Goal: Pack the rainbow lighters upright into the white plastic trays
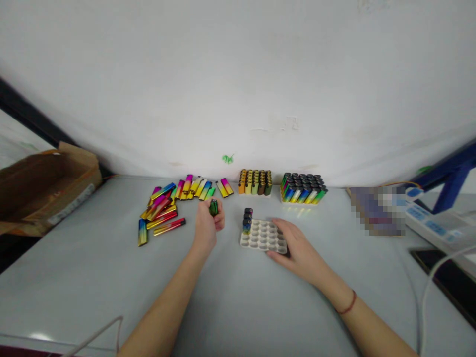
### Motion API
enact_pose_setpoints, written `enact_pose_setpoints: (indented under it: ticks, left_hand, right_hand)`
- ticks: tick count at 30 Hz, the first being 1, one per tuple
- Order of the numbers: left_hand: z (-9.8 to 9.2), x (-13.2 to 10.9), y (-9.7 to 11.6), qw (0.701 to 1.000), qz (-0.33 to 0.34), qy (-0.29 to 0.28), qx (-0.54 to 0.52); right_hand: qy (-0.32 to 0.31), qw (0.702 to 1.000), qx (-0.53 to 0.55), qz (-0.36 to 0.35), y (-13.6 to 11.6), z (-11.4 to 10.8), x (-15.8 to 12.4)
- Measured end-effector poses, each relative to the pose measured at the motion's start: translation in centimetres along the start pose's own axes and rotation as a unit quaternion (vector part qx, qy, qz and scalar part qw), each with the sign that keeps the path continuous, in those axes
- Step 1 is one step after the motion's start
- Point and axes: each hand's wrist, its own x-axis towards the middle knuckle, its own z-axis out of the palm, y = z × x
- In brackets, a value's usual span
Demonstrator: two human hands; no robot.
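My left hand (pixel 206 225) is closed around a green lighter (pixel 213 207), held upright just right of a loose pile of colourful lighters (pixel 167 203) lying on the grey table. My right hand (pixel 295 245) rests on the right side of a white tray with round sockets (pixel 263 235), fingers gripping its near right corner. Two or three lighters (pixel 247 220) stand in the tray's far left sockets; the other sockets show bare.
Two filled trays of upright lighters stand at the wall: a yellow-brown set (pixel 255 182) and a dark-topped set (pixel 303 188). An open cardboard box (pixel 44 186) sits at the left. A power strip (pixel 431 220) and cables lie at the right.
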Motion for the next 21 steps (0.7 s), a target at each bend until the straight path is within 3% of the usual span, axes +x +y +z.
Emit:
enact_pose_setpoints:
  ticks: [7,21]
  left_hand:
    - [0.00,0.26,-0.60,0.999,-0.038,-0.002,-0.015]
    - [0.29,-0.13,-0.53,0.999,-0.038,-0.019,-0.010]
  right_hand:
    - [0.001,1.000,0.003,0.000,-0.03,0.02,0.03]
    - [-0.013,1.000,-0.009,-0.001,-0.02,-0.08,0.00]
